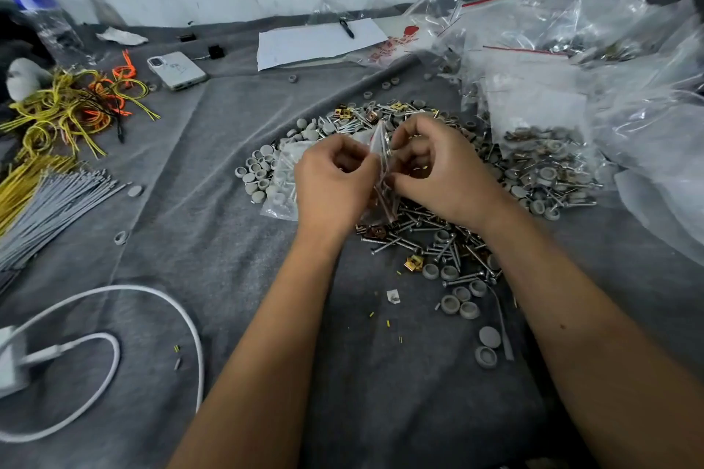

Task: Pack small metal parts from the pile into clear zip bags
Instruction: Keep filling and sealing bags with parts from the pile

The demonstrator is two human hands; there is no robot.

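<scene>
A pile of screws, brass clips and grey caps (pixel 438 236) spreads over the grey cloth at the centre. Above it, a small clear zip bag (pixel 382 164) stands on edge between my hands. My left hand (pixel 333 185) pinches its left side with curled fingers. My right hand (pixel 438 167) pinches the right side near the top. Some parts show through the bag's lower end. A filled clear bag (pixel 284 183) lies flat just left of my left hand.
Heaps of clear bags (pixel 571 61) fill the right side, one holding parts (pixel 541 141). Yellow and orange wires (pixel 72 107) and grey ties (pixel 57 202) lie at the left. A phone (pixel 177 70), paper with a pen (pixel 316 42) and a white charger cable (pixel 114 346) are around.
</scene>
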